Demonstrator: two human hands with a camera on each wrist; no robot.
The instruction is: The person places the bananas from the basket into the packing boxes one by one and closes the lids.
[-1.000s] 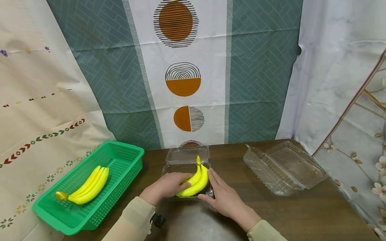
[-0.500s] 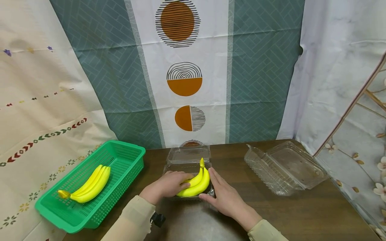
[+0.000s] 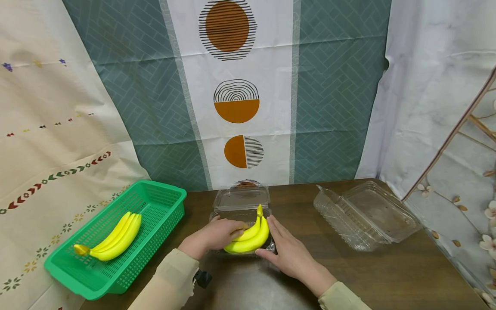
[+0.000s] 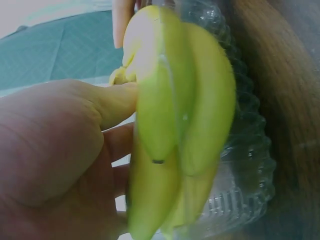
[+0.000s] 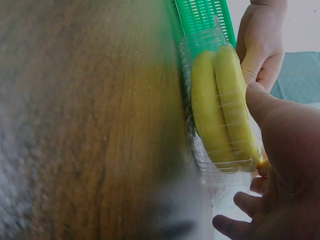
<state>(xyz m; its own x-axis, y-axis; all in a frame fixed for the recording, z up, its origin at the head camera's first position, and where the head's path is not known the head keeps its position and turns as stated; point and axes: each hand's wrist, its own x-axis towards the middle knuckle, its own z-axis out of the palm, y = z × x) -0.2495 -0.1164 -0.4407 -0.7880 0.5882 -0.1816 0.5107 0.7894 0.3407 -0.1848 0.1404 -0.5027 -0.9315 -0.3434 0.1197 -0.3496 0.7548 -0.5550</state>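
A bunch of yellow bananas (image 3: 249, 242) lies in a clear plastic clamshell box (image 3: 241, 199), its lid standing open at the back. The stem points up and away, over the box's back right part. My left hand (image 3: 218, 234) grips the bunch from the left; in the left wrist view its thumb presses on one banana (image 4: 162, 115), with other fingers behind. My right hand (image 3: 291, 255) lies along the box's right side, fingers extended and thumb near the front right corner. Through the clear wall in the right wrist view, the bananas (image 5: 215, 107) show side by side.
A green plastic basket (image 3: 155, 234) at the left holds another banana bunch (image 3: 116, 239). To the right, a second clear clamshell box (image 3: 368, 215) lies open on the brown wooden table (image 3: 329, 275). Patterned cloths (image 3: 333, 94) hang behind and at both sides.
The banana bunch has shifted slightly within the box, its stem tip now a little lower and further right. My left hand has shifted a little with it; the right hand stays at the box's side.
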